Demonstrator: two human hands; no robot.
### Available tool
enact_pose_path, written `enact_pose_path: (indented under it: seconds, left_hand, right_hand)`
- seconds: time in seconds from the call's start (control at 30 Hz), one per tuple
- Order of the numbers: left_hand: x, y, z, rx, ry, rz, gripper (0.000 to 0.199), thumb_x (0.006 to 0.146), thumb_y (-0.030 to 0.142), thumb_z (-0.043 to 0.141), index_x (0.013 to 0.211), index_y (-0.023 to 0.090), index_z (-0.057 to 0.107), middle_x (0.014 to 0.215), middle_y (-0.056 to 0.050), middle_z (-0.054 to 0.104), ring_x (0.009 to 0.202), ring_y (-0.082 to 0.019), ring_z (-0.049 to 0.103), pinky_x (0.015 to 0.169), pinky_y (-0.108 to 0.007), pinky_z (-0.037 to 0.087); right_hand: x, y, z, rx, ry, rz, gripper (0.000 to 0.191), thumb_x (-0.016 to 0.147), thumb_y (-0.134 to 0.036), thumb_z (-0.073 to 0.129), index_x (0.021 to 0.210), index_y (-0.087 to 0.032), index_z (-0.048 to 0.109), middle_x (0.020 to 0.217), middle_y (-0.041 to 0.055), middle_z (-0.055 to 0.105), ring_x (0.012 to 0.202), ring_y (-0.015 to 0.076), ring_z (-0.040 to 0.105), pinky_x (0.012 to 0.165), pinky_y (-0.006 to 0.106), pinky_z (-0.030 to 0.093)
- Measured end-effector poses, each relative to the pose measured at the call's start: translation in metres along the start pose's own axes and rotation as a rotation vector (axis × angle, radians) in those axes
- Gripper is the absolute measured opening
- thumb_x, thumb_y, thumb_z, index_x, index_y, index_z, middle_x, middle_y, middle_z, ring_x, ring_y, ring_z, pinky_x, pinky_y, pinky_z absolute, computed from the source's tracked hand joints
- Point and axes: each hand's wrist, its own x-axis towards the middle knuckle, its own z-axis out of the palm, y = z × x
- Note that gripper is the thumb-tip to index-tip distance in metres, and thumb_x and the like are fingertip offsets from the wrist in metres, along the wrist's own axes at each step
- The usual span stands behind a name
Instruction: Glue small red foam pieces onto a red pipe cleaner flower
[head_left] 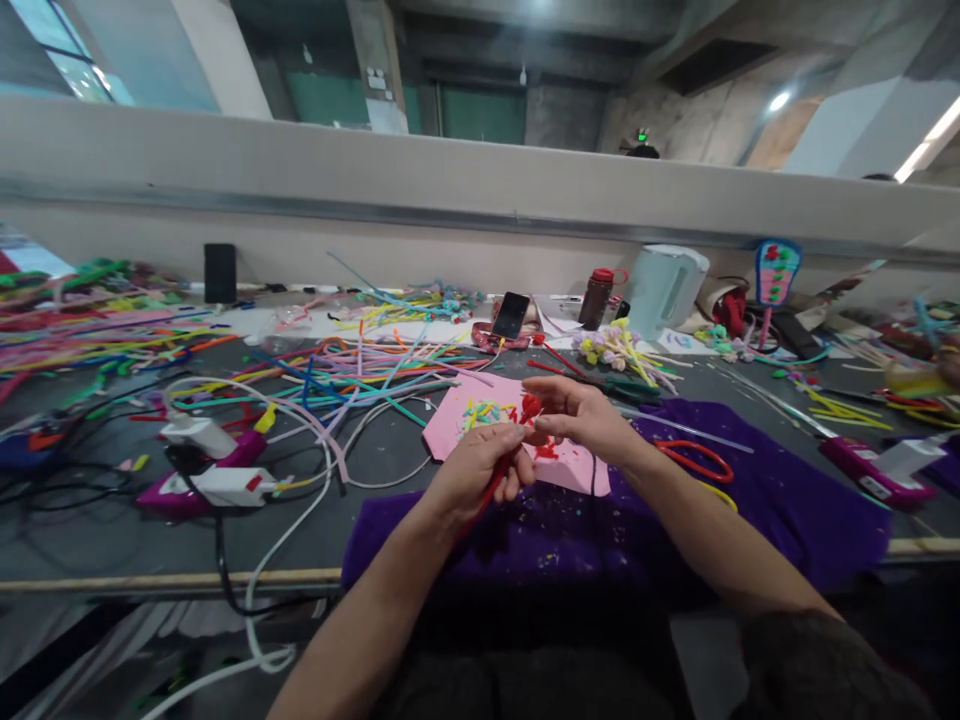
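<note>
My left hand (480, 468) is closed around a red fuzzy stem, likely pipe cleaner (489, 492), which slants down toward my wrist. At its upper end, red fuzzy petals (530, 405) show between my hands. My right hand (581, 418) meets the left there, thumb and fingers pinched at the red piece; the exact contact is partly hidden by the fingers. Beneath both hands lies a pink board (450, 412). Yellow and teal clippings (484, 411) are scattered on it, with red fuzzy scraps (547, 450) by my right hand. A purple cloth (675, 540) spreads under the board.
Loose coloured pipe cleaners (352, 358) cover the left and back. A magenta power strip (169, 497) with white cables stands left, another (874, 475) right. Behind are a phone (511, 316), a red-capped bottle (598, 298) and a pale jug (666, 290). A red loop (697, 462) lies right.
</note>
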Motion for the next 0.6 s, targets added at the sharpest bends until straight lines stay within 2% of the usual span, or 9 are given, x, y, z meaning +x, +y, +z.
enact_pose_path:
  seconds: [0.1, 0.33, 0.6]
  left_hand:
    - [-0.001, 0.003, 0.002, -0.015, -0.032, -0.019, 0.029, 0.079, 0.037, 0.050, 0.082, 0.010, 0.059, 0.048, -0.002, 0.059, 0.028, -0.006, 0.044, 0.028, -0.015, 0.025]
    - [-0.006, 0.008, 0.008, -0.009, -0.075, -0.044, 0.029, 0.079, 0.034, 0.049, 0.078, 0.008, 0.060, 0.042, -0.003, 0.058, 0.023, -0.006, 0.040, 0.025, -0.014, 0.022]
    - [-0.005, 0.005, 0.006, -0.035, -0.100, -0.048, 0.032, 0.081, 0.033, 0.046, 0.086, 0.006, 0.062, 0.043, -0.003, 0.058, 0.024, -0.007, 0.041, 0.024, -0.014, 0.020]
  right_hand:
    - [0.004, -0.001, -0.002, 0.061, -0.014, -0.014, 0.054, 0.069, -0.026, 0.066, 0.119, -0.018, 0.048, 0.097, 0.0065, 0.059, 0.073, 0.0118, 0.057, 0.054, 0.020, 0.044]
    - [0.006, -0.009, -0.011, 0.064, -0.170, -0.129, 0.051, 0.066, -0.022, 0.069, 0.113, -0.019, 0.051, 0.097, 0.0050, 0.059, 0.077, 0.0115, 0.056, 0.065, 0.024, 0.046]
    - [0.006, -0.008, -0.007, 0.119, -0.183, -0.077, 0.033, 0.066, -0.023, 0.070, 0.097, -0.017, 0.058, 0.077, 0.0001, 0.059, 0.063, 0.0080, 0.054, 0.055, 0.020, 0.043]
